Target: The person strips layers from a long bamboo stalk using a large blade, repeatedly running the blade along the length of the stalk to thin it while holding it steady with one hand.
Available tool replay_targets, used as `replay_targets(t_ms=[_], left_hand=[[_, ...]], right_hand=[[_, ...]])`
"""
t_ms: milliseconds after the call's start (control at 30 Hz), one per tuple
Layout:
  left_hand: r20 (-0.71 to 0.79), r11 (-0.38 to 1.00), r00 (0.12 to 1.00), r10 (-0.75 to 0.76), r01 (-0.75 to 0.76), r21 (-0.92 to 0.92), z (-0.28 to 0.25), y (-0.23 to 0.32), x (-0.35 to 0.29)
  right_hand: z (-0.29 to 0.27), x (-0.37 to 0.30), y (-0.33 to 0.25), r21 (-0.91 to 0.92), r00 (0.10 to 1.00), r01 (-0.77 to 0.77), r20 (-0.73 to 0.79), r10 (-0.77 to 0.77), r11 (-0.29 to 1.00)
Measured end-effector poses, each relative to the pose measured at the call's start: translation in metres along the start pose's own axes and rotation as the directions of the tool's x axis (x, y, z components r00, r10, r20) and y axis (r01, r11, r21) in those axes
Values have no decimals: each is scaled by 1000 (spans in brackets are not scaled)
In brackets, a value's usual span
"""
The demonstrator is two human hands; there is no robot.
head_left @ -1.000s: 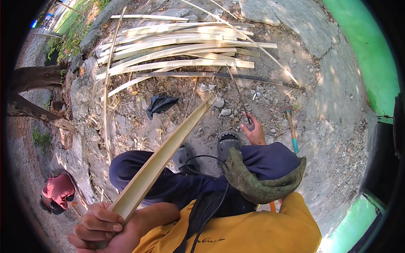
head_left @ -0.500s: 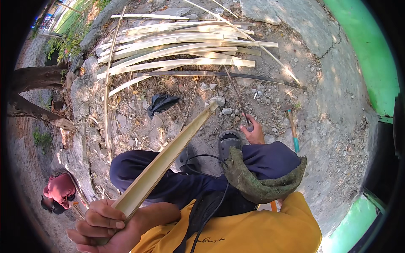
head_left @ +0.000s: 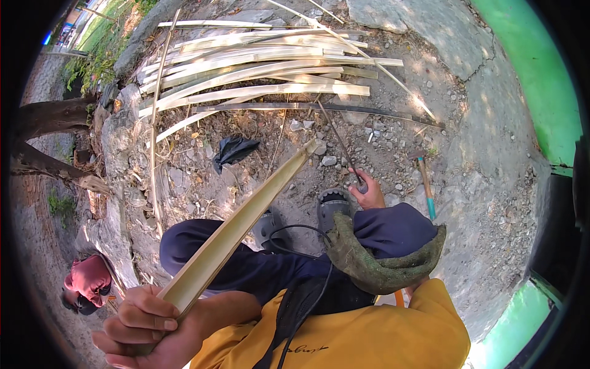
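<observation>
My left hand (head_left: 144, 326) is closed around the near end of a split bamboo piece (head_left: 236, 224). The piece slants up and away to the right across my lap, its pale hollow side showing. Beyond my right knee, my right hand (head_left: 369, 190) grips the near end of a thin dark rod (head_left: 337, 133). The rod's far end points toward a dark bamboo strip (head_left: 307, 106) on the ground; I cannot tell whether they touch. A rough green cloth (head_left: 381, 261) lies over my right thigh.
Many pale bamboo strips (head_left: 258, 64) lie stacked ahead. A hammer (head_left: 426, 187) with a teal grip rests at right, and a black plastic bag (head_left: 233, 152) lies left of centre. Tree trunks (head_left: 55, 117) stand at left; a person in red (head_left: 91, 280) is at lower left. A green wall (head_left: 534, 67) borders the right.
The rod's far end has swung slightly left. The bamboo piece in my left hand has shifted a little left, with my left hand moving slightly outward.
</observation>
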State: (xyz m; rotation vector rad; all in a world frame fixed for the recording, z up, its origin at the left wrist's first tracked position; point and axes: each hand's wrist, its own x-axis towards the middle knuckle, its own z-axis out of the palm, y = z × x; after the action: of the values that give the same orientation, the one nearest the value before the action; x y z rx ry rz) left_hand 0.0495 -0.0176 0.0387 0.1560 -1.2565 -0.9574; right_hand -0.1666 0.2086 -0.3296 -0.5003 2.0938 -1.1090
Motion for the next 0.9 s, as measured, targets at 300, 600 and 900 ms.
replay_targets(t_ms=[300,600,900], left_hand=[[-35,998,999,-24,26,52,7,-3,-6],[164,958,985,55,-6,-285,-1,0,-18],[308,909,951,29,103,-403,3,15,-35]], right_hand=[[6,0,-10,-38,994,6,113,-1,999],[5,8,-36,69,925,131,351,-148,989],[-20,26,-65,-38,805,364,516,-294,931]])
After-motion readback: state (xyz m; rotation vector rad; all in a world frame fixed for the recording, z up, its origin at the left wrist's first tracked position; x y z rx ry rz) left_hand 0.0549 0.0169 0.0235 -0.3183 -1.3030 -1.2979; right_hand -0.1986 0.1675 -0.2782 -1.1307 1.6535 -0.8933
